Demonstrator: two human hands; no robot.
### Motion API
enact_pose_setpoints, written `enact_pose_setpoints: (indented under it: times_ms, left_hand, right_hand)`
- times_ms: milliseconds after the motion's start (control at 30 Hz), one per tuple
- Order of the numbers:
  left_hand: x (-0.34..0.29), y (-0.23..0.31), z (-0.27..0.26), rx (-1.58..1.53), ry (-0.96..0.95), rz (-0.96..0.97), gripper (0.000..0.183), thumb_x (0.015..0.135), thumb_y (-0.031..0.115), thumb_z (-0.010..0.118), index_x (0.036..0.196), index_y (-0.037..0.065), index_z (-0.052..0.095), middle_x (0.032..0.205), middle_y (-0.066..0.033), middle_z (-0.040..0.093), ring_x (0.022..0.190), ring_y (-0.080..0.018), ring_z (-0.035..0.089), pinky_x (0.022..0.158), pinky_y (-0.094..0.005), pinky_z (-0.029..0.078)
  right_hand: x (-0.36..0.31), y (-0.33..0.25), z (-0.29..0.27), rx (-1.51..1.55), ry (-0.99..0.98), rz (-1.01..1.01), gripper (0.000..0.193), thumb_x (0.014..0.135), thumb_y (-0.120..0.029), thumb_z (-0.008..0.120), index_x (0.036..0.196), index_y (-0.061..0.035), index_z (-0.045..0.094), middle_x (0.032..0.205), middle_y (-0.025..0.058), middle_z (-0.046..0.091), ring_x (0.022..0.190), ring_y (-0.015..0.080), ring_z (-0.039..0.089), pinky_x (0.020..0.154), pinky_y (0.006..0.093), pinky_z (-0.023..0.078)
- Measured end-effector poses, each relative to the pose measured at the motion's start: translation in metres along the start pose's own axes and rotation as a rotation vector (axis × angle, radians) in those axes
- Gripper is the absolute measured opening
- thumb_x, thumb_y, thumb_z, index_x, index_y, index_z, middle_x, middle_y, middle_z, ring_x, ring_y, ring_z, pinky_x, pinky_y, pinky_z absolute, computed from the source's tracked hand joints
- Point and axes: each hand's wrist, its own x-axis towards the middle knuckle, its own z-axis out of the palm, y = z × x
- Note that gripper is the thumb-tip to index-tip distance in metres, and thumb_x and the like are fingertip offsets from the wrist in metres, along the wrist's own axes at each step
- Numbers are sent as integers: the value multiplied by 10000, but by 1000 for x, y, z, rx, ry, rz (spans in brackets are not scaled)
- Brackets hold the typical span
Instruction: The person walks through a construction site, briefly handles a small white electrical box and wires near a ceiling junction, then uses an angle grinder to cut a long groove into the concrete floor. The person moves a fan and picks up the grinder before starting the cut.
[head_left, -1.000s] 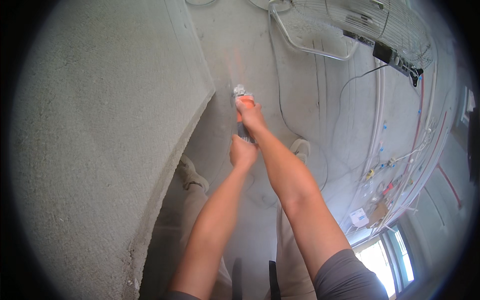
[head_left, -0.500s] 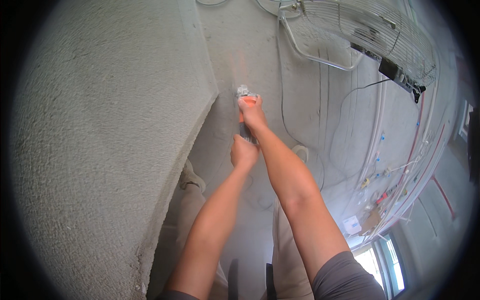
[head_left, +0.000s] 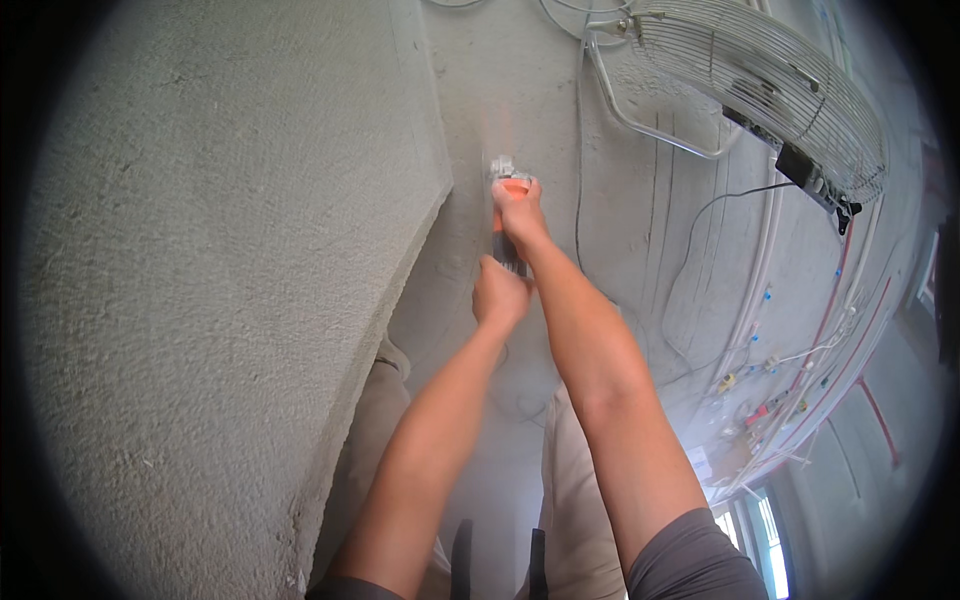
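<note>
Both my hands grip an orange and black angle grinder [head_left: 508, 250], held lengthwise in front of me over the grey concrete floor. Its silver head [head_left: 502, 165] points away from me; a thin disc at its left side is hazy and hard to make out. My right hand [head_left: 522, 212] is wrapped around the orange front part. Nearer to me, my left hand [head_left: 500, 293] closes around the dark rear of the body. Pale dust and a faint reddish streak hang just beyond the head. Whether the disc touches the floor is hidden by the haze.
A rough grey plastered wall [head_left: 230, 250] with a broken edge fills the left side, close to the grinder. At the far right stands a large wire-caged fan [head_left: 760, 85] with a tubular metal frame. A cable [head_left: 580, 170] crosses the floor; white pipes [head_left: 758, 270] run along the right.
The grinder and both hands have moved slightly forward, away from me, along the wall's edge. The view has shifted a little, so the wall and fan appear further right. Both grips are unchanged.
</note>
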Motion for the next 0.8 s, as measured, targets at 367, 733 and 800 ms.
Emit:
enact_pose_setpoints:
  times_ms: [367, 733, 800]
  left_hand:
    - [0, 27, -4, 0, 19, 0, 660, 775, 397, 835, 1177, -25, 527, 1176, -262, 700, 1111, -432, 686, 936, -506, 532]
    - [2, 46, -7, -29, 19, 4, 654, 769, 296, 858, 1218, -25, 506, 1178, -245, 705, 1110, -425, 690, 923, -518, 548]
    - [3, 49, -8, -20, 25, 9, 648, 773, 294, 855, 1219, -24, 509, 1179, -246, 704, 1115, -425, 689, 926, -519, 546]
  right_hand:
    - [2, -31, -13, -137, -17, 35, 973, 948, -567, 625, 1661, -132, 126, 1514, 226, 538, 1391, 399, 536, 1124, 496, 418]
    - [12, -46, -19, -175, -11, 15, 936, 957, -594, 603, 1650, -174, 134, 1498, 218, 560, 1376, 399, 552, 1128, 498, 410]
    - [12, -49, -21, -144, -19, 6, 956, 954, -552, 631, 1652, -143, 124, 1488, 232, 550, 1348, 390, 561, 1102, 491, 432]
